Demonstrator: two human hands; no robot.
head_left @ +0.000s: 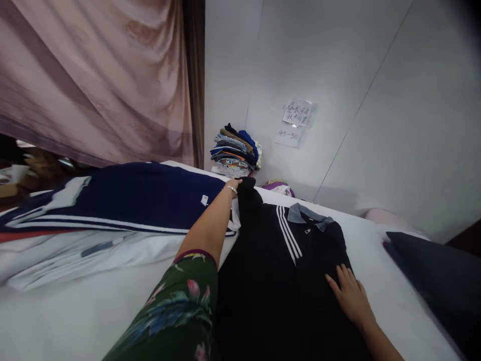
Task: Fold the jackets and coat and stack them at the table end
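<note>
A black shirt [259, 281] with a grey collar and three white stripes across one shoulder lies spread in front of me. My left hand [233, 185], a bracelet at its wrist, reaches to the far side and grips the black cloth of the shirt's sleeve. The fingertips are partly hidden by the fabric. On the right side of the shirt's body, my right hand [349, 293] rests flat with its fingers spread. Left of the shirt lies a navy garment [150, 195] with white stripes and a small white tag.
White garments [139, 255] lie on the white table [75, 321] at left. Beyond the far edge stands a stack of folded clothes [235, 150]. Dark folded cloth [443, 276] lies at right. A pink curtain [112, 75] hangs at left; paper notes [296, 115] are on the wall.
</note>
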